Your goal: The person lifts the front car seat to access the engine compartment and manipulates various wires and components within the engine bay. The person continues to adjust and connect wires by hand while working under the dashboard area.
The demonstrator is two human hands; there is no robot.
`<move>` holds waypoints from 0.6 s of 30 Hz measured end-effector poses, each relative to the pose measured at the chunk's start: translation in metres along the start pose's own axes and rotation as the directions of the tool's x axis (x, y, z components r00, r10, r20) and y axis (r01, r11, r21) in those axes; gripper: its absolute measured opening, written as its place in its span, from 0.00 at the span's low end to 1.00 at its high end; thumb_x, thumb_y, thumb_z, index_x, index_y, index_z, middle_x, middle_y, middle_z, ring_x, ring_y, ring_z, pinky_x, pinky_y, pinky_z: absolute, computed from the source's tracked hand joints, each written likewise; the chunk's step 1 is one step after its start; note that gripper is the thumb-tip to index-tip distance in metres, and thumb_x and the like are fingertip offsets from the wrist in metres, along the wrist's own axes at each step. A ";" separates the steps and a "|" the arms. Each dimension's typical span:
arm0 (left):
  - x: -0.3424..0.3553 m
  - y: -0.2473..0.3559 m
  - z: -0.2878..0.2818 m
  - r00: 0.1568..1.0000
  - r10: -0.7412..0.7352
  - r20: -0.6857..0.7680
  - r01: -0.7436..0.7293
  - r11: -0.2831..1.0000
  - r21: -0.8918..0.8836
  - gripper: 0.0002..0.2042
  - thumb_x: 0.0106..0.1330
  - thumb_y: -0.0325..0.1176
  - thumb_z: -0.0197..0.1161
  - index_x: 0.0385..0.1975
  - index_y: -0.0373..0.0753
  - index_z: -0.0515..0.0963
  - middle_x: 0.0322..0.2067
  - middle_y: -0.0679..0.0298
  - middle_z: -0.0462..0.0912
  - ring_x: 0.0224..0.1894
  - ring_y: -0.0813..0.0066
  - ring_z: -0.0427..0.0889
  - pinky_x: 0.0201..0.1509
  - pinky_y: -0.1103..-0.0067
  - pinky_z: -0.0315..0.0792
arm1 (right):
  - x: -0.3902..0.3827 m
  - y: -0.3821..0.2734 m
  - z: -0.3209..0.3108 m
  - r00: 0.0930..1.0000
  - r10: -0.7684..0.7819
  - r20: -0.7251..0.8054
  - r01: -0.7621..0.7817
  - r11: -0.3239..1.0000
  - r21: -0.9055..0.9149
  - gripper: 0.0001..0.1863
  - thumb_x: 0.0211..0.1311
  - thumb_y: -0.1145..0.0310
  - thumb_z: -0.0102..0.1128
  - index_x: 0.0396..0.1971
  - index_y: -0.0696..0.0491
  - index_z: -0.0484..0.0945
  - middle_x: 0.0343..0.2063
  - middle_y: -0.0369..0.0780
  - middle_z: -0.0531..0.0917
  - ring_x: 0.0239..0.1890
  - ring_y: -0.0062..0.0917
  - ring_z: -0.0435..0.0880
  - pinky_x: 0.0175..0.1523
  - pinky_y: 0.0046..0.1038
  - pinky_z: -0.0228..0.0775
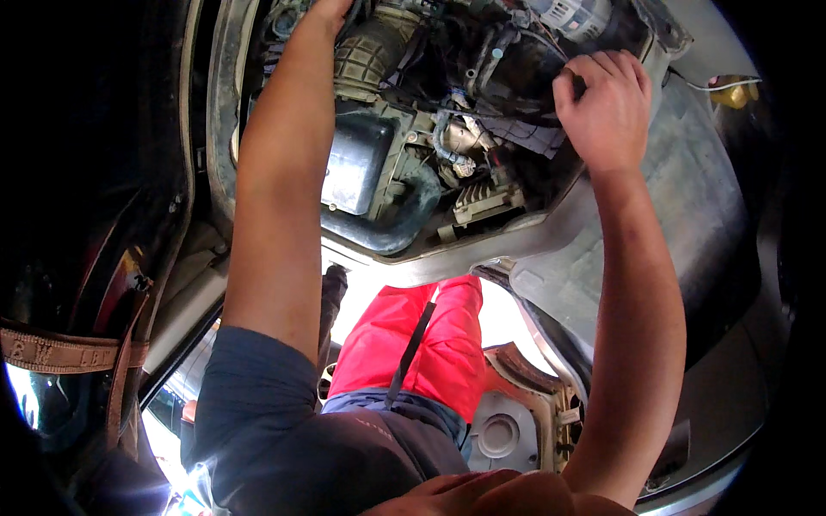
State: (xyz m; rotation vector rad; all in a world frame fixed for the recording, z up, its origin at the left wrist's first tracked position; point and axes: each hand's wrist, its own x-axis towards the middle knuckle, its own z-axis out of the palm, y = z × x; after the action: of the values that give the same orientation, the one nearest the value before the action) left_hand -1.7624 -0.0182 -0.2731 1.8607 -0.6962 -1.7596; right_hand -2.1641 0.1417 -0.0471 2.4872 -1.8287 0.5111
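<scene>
Both my arms reach into an open engine compartment. At the top edge, my left hand [331, 12] is mostly cut off, its fingers out of sight; a ribbed air duct [372, 58] lies just right of it. My right hand [609, 112] is at the compartment's right side, its fingers curled and closed around something dark that I cannot make out. Beside its thumb run black cables [516, 115]. A silver finned cylinder [578, 15] sits above and left of that hand. Lower down are a black box cover [354, 163] and a finned metal part [486, 202].
The compartment's pale metal rim [525, 239] curves below the parts, next to a thick dark hose [387, 232]. A grey panel [680, 215] lies right of the opening. A brown leather strap [60, 348] is at far left, a white wire [710, 86] at upper right.
</scene>
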 end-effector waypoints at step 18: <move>-0.016 0.008 0.015 0.998 0.039 -0.044 -0.037 0.999 0.030 0.20 0.75 0.46 0.45 0.41 0.39 0.82 0.30 0.62 0.82 0.33 0.65 0.79 0.40 0.66 0.74 | -0.002 0.002 0.000 1.000 0.002 0.017 -0.002 1.000 -0.002 0.06 0.50 0.67 0.61 0.22 0.51 0.82 0.29 0.38 0.85 0.42 0.33 0.81 0.59 0.35 0.66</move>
State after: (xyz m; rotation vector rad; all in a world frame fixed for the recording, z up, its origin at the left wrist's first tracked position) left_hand -1.7779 -0.0132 -0.2567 1.8871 -0.7388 -1.6882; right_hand -2.1659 0.1430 -0.0484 2.4956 -1.8372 0.4896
